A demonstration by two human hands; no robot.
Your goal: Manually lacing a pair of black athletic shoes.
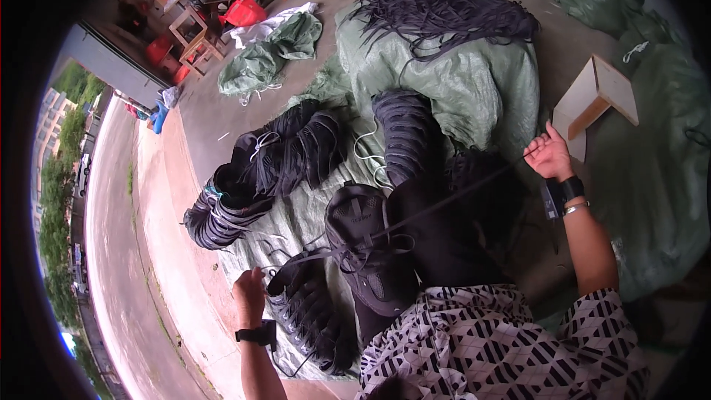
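Note:
A black sneaker (361, 233) lies across my lap, its tongue toward the far side and a lace through its upper part. From it the black shoelace (461, 194) runs taut to the far right, where my right hand (548, 154) is raised, palm up, with fingers curled on the lace. On the other side the lace stretches toward my left hand (249, 296), closed around its end as far as I can see. Just right of that hand, a nested row of black shoe uppers (315, 318) rests on the green woven sheet.
More nested black uppers (229, 207) lie at the left, with another stack (406, 133) ahead. A heap of black laces (444, 18) tops a green sack (474, 89). At the right stands a wooden box-like stand (596, 96); wooden stools (196, 44) are farther back.

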